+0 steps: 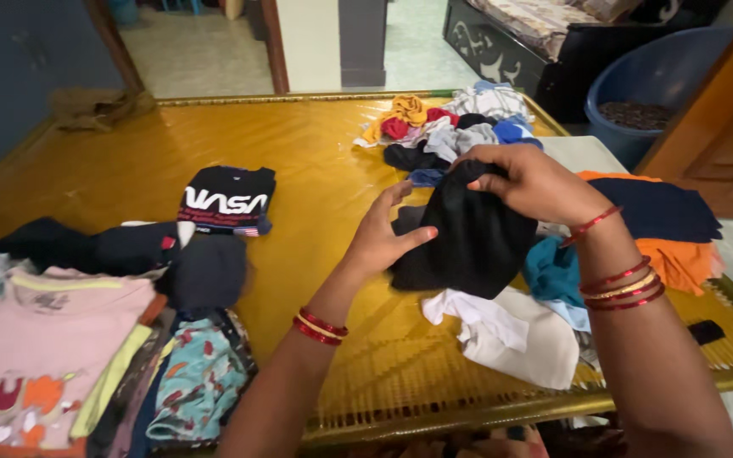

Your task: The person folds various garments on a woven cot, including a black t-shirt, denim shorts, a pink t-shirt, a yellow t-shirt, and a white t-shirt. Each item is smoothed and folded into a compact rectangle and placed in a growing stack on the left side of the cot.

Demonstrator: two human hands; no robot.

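Hands' grip, black garment (468, 233) hanging lengthwise, top away

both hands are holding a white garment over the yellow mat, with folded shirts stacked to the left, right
Not quite. In the head view the garment held by the left hand and right hand is black, not white. It is over the yellow mat, with folded shirts stacked to the left.
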